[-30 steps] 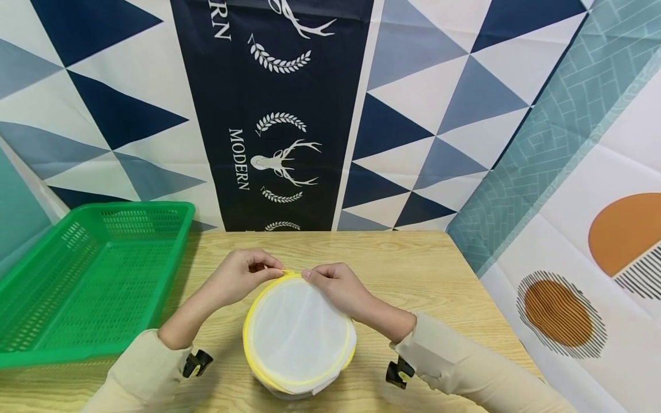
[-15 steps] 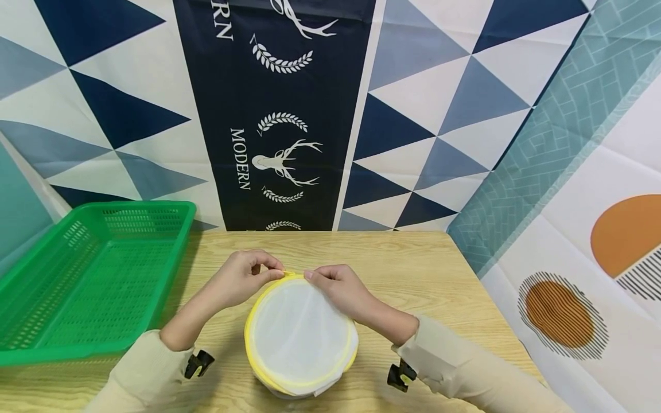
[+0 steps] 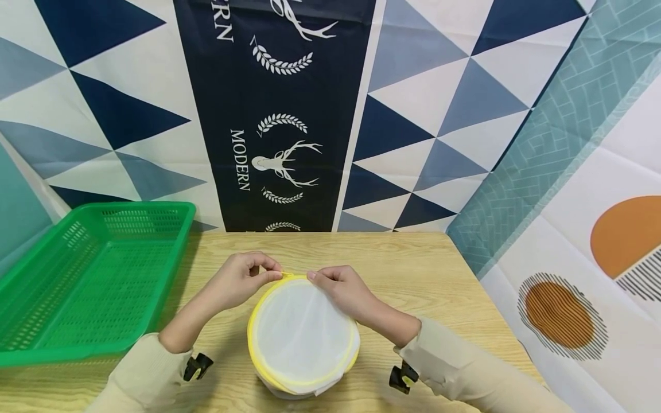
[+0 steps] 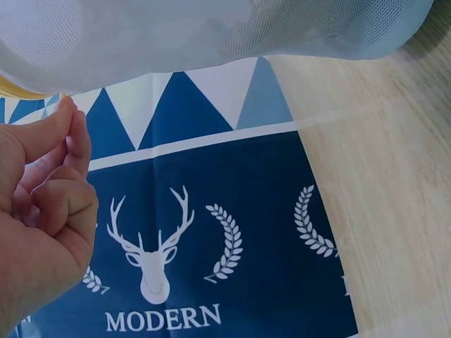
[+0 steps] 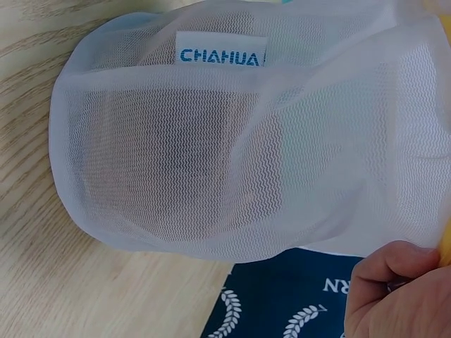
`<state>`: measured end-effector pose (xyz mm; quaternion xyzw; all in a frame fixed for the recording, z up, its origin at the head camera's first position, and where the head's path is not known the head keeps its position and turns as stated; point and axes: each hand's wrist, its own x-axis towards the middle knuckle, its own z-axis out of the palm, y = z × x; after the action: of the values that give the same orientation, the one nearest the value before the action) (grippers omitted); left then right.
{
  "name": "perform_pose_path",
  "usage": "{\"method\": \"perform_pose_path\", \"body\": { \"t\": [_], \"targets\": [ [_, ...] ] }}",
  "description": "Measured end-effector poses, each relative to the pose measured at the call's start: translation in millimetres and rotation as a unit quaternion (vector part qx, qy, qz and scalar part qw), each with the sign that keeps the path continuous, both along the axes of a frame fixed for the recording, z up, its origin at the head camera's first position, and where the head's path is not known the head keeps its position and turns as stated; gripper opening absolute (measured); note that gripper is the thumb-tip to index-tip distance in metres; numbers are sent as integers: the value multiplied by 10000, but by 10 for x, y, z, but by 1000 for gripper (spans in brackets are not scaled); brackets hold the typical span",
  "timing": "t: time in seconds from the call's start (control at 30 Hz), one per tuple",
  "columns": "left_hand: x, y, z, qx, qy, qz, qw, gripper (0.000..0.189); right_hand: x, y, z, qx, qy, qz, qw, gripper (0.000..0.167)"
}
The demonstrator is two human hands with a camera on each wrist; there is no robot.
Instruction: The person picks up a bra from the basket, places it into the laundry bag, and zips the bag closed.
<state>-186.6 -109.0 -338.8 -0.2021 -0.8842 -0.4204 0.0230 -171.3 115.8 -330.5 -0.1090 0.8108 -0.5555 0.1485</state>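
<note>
One white mesh bag (image 3: 306,330) with yellow trim (image 3: 252,334) sits lower centre in the head view. Left hand (image 3: 240,279) and right hand (image 3: 343,291) each pinch its top edge, thumb against finger. Green basket (image 3: 103,292), left; patterned cloth (image 3: 289,94), top.

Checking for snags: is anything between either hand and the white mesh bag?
Nothing visible does: the left hand and right hand both hold the white mesh bag at its yellow edge; the green basket stands apart, left.

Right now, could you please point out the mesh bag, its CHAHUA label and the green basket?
Mesh bag (image 3: 304,330), head view, round top panel.
CHAHUA label (image 5: 220,53), right wrist view, its lettering.
Green basket (image 3: 111,287), head view, bare floor.
</note>
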Motion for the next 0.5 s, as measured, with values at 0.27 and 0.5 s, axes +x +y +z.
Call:
{"method": "perform_pose_path", "body": {
  "t": [0.27,0.5],
  "targets": [
    [23,-12,14,-100,5,-80,9999,8,-7,30,-37,19,6,32,10000,37],
    [44,0,36,-147,-78,-48,9999,9,3,41,-35,-18,-2,9,10000,36]
  ]
}}
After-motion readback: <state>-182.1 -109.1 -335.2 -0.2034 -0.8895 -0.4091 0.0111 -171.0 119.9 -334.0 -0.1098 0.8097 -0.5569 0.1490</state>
